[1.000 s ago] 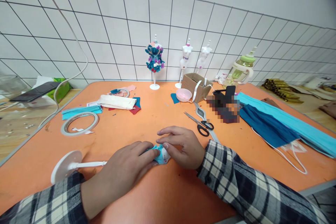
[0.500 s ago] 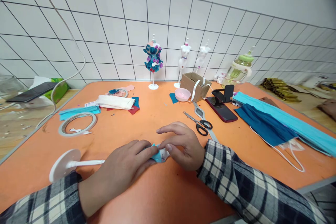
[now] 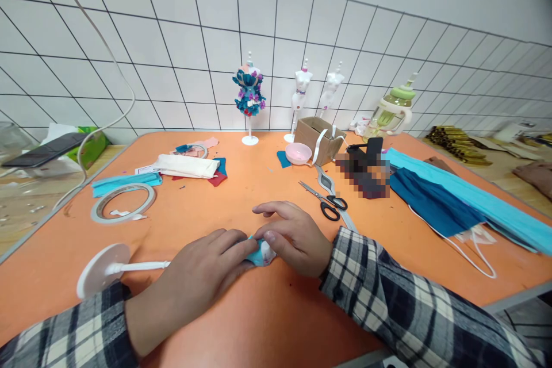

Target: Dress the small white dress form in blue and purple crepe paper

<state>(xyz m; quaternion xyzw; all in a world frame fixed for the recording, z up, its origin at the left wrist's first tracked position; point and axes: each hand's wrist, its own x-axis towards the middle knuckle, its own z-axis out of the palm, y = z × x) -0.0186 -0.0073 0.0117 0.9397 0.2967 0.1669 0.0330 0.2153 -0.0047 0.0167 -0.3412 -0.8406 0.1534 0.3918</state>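
A white mini mannequin (image 3: 144,265) lies on its side in front of me, its round base to the left. My left hand (image 3: 213,261) is closed over its body, which is mostly hidden under the palm and fingers. Light-blue cloth (image 3: 255,254) wraps the part showing past the fingertips, beside a small white end. On the right of it, my right hand (image 3: 297,238) pinches at the cloth with the thumb and a bent finger, while another finger stretches out above.
Black-handled scissors (image 3: 325,201) lie beyond my right hand. Left are a tape roll (image 3: 97,211) and folded white cloth (image 3: 185,165). Behind stand a dressed mannequin (image 3: 250,95), a pink bowl (image 3: 298,153) and a cardboard box (image 3: 330,146). Blue face masks (image 3: 435,201) lie right.
Both hands keep nearly the same hold on the mannequin and cloth. The whole view has shifted slightly, with things appearing a little further left.
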